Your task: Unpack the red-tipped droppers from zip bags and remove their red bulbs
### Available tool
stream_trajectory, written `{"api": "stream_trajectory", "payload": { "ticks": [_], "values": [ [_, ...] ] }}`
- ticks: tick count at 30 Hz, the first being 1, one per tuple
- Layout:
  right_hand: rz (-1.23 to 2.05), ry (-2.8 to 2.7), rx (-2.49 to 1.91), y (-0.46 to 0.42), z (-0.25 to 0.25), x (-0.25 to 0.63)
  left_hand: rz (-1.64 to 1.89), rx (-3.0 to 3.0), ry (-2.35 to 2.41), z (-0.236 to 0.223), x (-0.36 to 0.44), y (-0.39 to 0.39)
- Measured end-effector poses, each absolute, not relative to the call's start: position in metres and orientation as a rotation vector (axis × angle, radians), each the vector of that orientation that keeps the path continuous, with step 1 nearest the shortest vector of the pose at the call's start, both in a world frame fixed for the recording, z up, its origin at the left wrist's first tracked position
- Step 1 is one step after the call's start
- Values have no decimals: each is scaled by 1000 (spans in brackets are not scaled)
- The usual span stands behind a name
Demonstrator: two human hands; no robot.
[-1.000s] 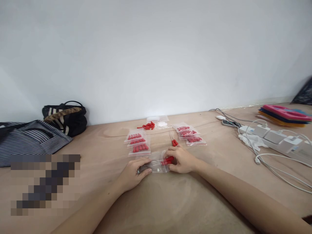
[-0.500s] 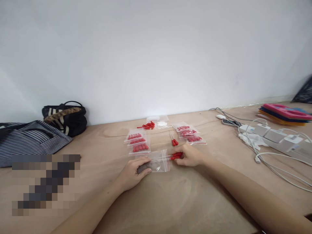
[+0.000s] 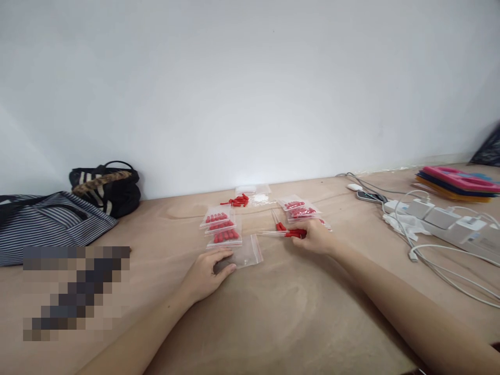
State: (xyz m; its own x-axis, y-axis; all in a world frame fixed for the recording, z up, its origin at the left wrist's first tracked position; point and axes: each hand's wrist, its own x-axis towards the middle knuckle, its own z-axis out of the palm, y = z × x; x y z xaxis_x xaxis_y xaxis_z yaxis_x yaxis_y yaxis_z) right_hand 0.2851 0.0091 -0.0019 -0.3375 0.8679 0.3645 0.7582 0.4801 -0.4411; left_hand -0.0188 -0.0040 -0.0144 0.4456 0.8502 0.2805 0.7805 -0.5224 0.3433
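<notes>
My left hand (image 3: 209, 273) lies on the table with thumb and fingers closed about the left end of a clear zip bag (image 3: 244, 255). The bag lies flat, its red-striped mouth facing right. My right hand (image 3: 315, 237) pinches several red-bulbed droppers (image 3: 294, 233), their thin clear stems pointing left, outside the bag. Just behind them, loose red-bulbed droppers (image 3: 280, 226) lie on the table, partly hidden. Filled zip bags (image 3: 226, 237) with red bulbs inside overlap in a row on the left. A second row of filled bags (image 3: 302, 212) sits behind my right hand.
A pile of small red pieces (image 3: 238, 200) and clear plastic bags (image 3: 258, 192) lie near the wall. To the right are a power strip (image 3: 445, 224) with chargers, cables, tissue (image 3: 404, 225) and coloured boards (image 3: 457, 182). A striped bag (image 3: 58, 224) and black bag (image 3: 121, 192) stand left.
My right hand has drawn the droppers out of the zip bag and moved right and away from me. The zip bag and my left hand have shifted slightly left.
</notes>
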Motion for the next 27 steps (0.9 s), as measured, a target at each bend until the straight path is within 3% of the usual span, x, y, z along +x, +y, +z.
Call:
{"api": "stream_trajectory", "payload": {
  "ticks": [14, 27],
  "values": [
    [-179, -2152, -1879, 21, -13, 216, 624, 2648, 1460, -12, -18, -7],
    [-239, -2078, -1832, 33, -22, 218, 555, 2658, 1411, -9, -19, -9]
  ]
}}
